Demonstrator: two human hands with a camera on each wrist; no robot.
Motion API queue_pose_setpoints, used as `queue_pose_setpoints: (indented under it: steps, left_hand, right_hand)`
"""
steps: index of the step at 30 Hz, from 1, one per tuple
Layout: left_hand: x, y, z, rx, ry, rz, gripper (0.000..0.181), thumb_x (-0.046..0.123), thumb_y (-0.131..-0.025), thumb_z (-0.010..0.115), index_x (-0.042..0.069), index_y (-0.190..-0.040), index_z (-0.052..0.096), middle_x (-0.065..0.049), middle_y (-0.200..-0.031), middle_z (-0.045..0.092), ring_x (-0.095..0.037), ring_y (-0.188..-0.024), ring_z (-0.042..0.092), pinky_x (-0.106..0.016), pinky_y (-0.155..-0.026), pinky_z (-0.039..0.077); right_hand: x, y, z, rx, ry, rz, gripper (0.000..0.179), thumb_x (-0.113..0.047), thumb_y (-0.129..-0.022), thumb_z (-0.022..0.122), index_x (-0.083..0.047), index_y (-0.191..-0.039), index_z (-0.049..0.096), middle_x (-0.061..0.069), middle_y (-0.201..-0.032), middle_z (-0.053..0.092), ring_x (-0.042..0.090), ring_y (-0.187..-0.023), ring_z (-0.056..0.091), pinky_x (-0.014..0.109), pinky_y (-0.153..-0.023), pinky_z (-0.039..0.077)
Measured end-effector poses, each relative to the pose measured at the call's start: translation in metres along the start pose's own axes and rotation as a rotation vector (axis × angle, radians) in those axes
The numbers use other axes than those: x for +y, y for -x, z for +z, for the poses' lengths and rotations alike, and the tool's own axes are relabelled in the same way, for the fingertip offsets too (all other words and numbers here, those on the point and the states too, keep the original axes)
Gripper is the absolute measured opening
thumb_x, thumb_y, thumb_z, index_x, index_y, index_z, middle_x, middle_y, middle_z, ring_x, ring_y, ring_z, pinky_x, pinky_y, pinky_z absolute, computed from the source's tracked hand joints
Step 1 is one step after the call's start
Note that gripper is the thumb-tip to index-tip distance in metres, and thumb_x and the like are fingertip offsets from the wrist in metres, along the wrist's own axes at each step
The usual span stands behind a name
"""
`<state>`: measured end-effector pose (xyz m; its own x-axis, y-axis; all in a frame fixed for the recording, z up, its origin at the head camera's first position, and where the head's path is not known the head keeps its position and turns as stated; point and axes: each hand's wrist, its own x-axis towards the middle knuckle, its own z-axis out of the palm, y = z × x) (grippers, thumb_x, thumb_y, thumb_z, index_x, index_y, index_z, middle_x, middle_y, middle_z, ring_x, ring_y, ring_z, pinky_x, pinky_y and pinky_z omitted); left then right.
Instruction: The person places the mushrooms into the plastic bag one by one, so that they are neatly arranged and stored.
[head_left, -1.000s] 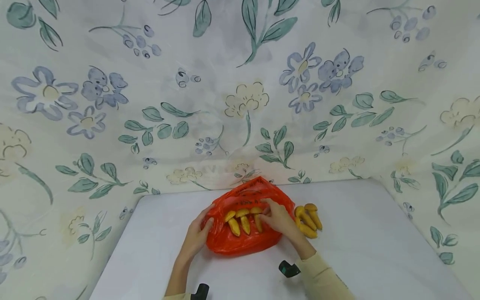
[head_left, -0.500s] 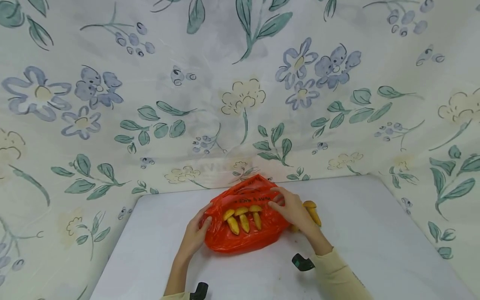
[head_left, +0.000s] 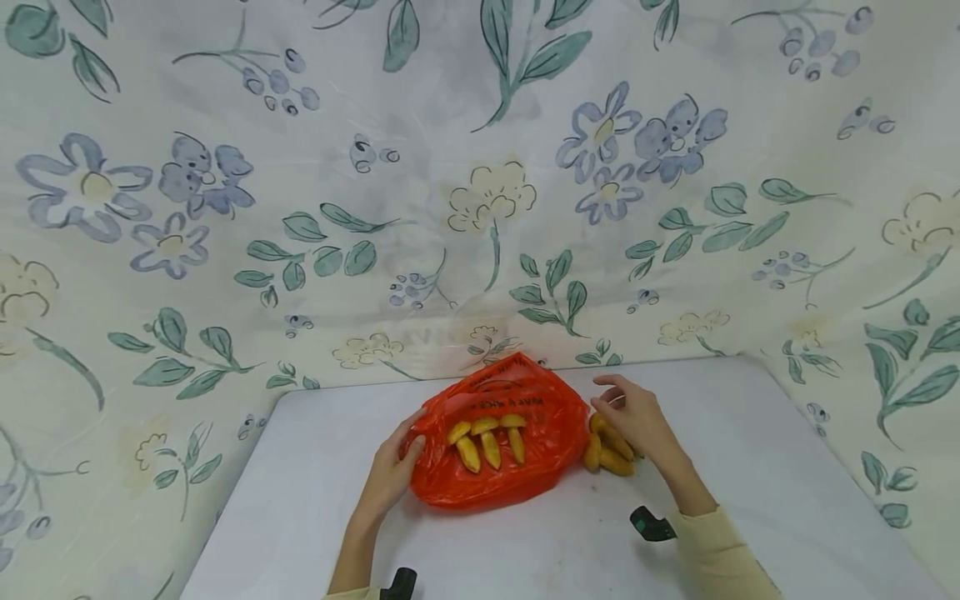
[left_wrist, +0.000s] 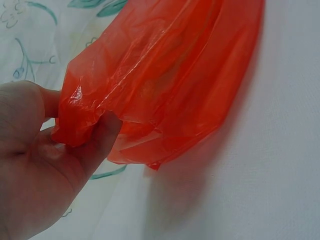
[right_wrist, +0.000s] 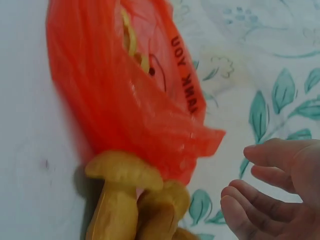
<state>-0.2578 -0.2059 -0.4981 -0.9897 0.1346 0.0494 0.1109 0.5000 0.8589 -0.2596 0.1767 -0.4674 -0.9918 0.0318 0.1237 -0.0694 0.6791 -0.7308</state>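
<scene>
A red plastic bag (head_left: 465, 492) lies on the white table, three yellow mushrooms (head_left: 489, 442) side by side in its mouth. My left hand (head_left: 390, 473) holds the bag's left edge. In the left wrist view the thumb lies on the near side of the red film (left_wrist: 165, 95), the fingers partly hidden behind it. Right of the bag, several more mushrooms (head_left: 615, 463) lie in a small pile. Over that pile hangs my right hand (head_left: 639, 421), fingers loosely bent and holding nothing. The right wrist view shows it apart from a thick-stemmed mushroom (right_wrist: 117, 205).
Behind the table (head_left: 750, 467) hangs a pale cloth (head_left: 480, 250) printed with flowers and leaves. The bag's far corner reaches the table's back edge. Dark camera mounts (head_left: 652, 525) sit at both wrists.
My right hand has let go of the rightmost mushroom in the bag and moved right, over the pile. The left hand keeps its place on the bag.
</scene>
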Motion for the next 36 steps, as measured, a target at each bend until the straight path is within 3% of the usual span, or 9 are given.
queue_pose_setpoints:
  steps: [13,21,31,36]
  left_hand:
    - [0.002,-0.001,0.000,0.003,0.014,-0.005,0.048,0.013,-0.102,0.050,0.024,-0.148,0.042,-0.007,-0.154,0.043,-0.031,-0.144,0.039,-0.049,-0.113,0.039]
    - [0.004,0.001,-0.001,0.007,0.015,-0.014,0.048,0.014,-0.102,0.050,0.024,-0.148,0.042,-0.007,-0.155,0.042,-0.031,-0.145,0.038,-0.049,-0.114,0.039]
    - [0.003,0.002,-0.002,0.008,0.018,-0.018,0.047,0.015,-0.102,0.050,0.023,-0.148,0.043,-0.008,-0.154,0.043,-0.032,-0.144,0.039,-0.050,-0.113,0.040]
    - [0.002,0.003,-0.002,0.017,0.025,0.023,0.047,0.013,-0.102,0.050,0.021,-0.148,0.043,-0.008,-0.153,0.045,-0.031,-0.142,0.042,-0.048,-0.113,0.040]
  right_hand:
    - [0.026,-0.001,-0.009,-0.013,0.044,0.003,0.042,-0.023,-0.095,0.064,-0.007,-0.132,0.055,0.014,-0.104,0.070,0.028,-0.094,0.067,0.039,-0.081,0.061]
    - [0.037,0.003,-0.013,-0.008,0.106,-0.018,0.044,-0.024,-0.092,0.068,-0.004,-0.130,0.056,0.015,-0.099,0.069,0.025,-0.087,0.065,0.036,-0.074,0.061]
    - [0.046,0.010,-0.013,-0.030,0.127,0.049,0.046,-0.017,-0.090,0.069,-0.003,-0.131,0.055,0.016,-0.097,0.063,0.022,-0.082,0.059,0.029,-0.065,0.057]
    - [0.050,0.012,-0.010,-0.049,0.130,0.087,0.049,-0.018,-0.090,0.070,-0.003,-0.133,0.052,0.015,-0.095,0.063,0.020,-0.076,0.058,0.027,-0.060,0.055]
